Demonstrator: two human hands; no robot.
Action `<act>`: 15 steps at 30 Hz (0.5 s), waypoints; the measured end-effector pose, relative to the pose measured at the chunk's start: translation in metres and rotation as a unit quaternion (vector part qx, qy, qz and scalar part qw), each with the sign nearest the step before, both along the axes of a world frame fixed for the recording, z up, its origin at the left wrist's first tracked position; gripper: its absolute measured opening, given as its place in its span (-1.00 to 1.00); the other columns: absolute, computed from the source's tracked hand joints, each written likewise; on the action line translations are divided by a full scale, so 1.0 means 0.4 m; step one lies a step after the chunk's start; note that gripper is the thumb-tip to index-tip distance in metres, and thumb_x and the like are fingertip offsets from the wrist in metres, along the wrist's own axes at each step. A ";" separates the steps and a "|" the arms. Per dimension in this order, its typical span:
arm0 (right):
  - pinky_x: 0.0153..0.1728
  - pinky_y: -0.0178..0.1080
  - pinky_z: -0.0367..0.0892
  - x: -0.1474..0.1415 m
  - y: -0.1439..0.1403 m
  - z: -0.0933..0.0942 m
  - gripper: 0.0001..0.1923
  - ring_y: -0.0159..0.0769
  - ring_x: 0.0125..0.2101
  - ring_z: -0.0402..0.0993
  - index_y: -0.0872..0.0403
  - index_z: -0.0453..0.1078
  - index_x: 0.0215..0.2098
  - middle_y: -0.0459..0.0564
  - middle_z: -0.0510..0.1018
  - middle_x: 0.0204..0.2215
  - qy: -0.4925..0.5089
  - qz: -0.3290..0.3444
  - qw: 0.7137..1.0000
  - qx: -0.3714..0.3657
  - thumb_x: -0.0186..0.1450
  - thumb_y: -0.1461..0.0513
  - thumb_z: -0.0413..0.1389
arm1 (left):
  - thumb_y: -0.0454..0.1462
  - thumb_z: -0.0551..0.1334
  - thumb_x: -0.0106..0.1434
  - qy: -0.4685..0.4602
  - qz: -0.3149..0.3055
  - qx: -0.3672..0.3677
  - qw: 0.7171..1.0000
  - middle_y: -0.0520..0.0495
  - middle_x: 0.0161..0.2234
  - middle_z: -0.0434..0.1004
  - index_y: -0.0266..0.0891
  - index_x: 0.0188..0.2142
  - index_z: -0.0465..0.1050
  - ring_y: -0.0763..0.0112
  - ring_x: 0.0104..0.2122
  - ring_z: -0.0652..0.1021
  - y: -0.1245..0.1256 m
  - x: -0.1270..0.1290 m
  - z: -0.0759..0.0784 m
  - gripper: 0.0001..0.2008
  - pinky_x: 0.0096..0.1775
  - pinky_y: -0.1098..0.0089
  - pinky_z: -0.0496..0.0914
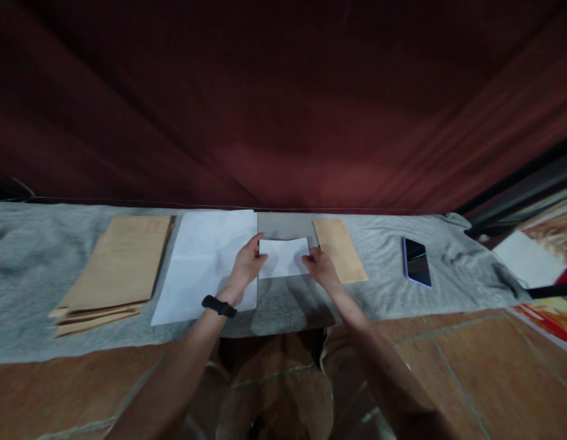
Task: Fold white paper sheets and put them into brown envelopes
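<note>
A small white sheet of paper (284, 259), which looks folded, is held between my two hands at the middle of the cloth-covered surface. My left hand (248, 261) grips its left edge, thumb on top and fingers behind. On the opposite edge my right hand (321, 267) pinches it the same way. Larger white sheets (198, 263) lie flat under and beside my left wrist. Just beyond my right hand rests a single brown envelope (345, 253), partly covered by that hand. Whatever lies behind the held paper is hidden.
A stack of brown envelopes (123, 263) sits on the left of the grey cloth (375, 299). Toward the right lies a phone (417, 263) with a purple case. A dark red curtain (283, 122) hangs along the far edge. Tiled floor (462, 360) shows below.
</note>
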State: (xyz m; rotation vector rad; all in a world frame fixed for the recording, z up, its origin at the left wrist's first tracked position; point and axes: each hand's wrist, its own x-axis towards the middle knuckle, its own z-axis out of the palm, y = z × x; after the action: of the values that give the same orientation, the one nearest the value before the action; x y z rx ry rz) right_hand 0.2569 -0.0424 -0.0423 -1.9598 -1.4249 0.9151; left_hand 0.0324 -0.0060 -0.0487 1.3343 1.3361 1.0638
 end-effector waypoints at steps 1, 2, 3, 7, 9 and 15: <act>-0.20 -0.22 0.44 -0.002 -0.007 -0.001 -0.83 -0.18 -0.24 0.56 0.08 0.46 -0.14 0.04 0.61 -0.29 -0.071 0.004 0.997 0.037 0.32 0.24 0.11 | -0.38 0.31 -0.02 0.039 0.005 0.017 0.999 0.19 -0.59 0.33 -0.19 0.17 0.41 0.42 -0.55 0.36 0.000 0.002 0.000 -0.31 -0.36 0.40 0.30; -0.13 -0.18 0.43 -0.005 -0.014 -0.001 -0.76 -0.15 -0.17 0.55 0.09 0.44 -0.04 0.10 0.61 -0.20 -0.140 0.009 0.987 0.083 0.35 0.23 0.09 | -0.39 0.30 -0.01 0.073 0.007 0.030 0.997 0.20 -0.59 0.29 -0.18 0.18 0.41 0.42 -0.56 0.33 0.001 0.005 0.001 -0.31 -0.36 0.40 0.29; -0.06 -0.13 0.42 -0.009 -0.019 -0.002 -0.71 -0.10 -0.11 0.52 0.11 0.40 0.05 0.16 0.59 -0.11 -0.194 0.017 0.972 0.130 0.38 0.23 0.06 | -0.40 0.29 0.00 0.096 0.006 0.040 0.995 0.20 -0.59 0.27 -0.16 0.18 0.42 0.42 -0.56 0.32 0.000 0.007 0.003 -0.32 -0.34 0.40 0.29; 0.13 -0.02 0.35 -0.040 -0.022 -0.010 -0.60 -0.05 0.12 0.40 0.15 0.33 0.20 0.23 0.50 0.10 -0.225 0.119 0.937 0.240 0.45 0.23 -0.06 | -0.42 0.30 0.01 0.093 -0.003 0.048 0.994 0.17 -0.56 0.28 -0.14 0.18 0.43 0.37 -0.50 0.37 -0.004 0.020 0.013 -0.31 -0.25 0.38 0.32; 0.21 -0.04 0.29 -0.063 -0.019 -0.023 -0.57 -0.14 0.21 0.33 0.11 0.30 0.25 0.16 0.44 0.20 -0.208 0.171 0.931 0.245 0.48 0.22 -0.10 | -0.43 0.30 0.01 0.091 -0.012 0.040 0.995 0.16 -0.55 0.32 -0.13 0.20 0.42 0.34 -0.47 0.42 -0.004 0.028 0.013 -0.30 -0.20 0.37 0.36; 0.36 -0.02 0.07 -0.107 -0.026 -0.070 -0.50 -0.18 0.36 0.10 0.15 0.19 0.36 0.11 0.22 0.37 -0.253 0.218 0.919 0.210 0.51 0.15 -0.13 | -0.41 0.17 0.18 0.250 -0.025 0.103 0.962 -0.20 -0.04 0.55 -0.24 0.28 0.29 0.11 -0.02 0.53 -0.018 0.050 0.006 -0.36 0.09 0.18 0.38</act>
State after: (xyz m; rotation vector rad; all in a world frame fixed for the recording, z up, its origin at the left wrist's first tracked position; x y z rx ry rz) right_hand 0.2140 -0.0530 -0.0705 -1.6333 -2.2007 0.2144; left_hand 0.0524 -0.0130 -0.0462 1.8712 1.5729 0.8786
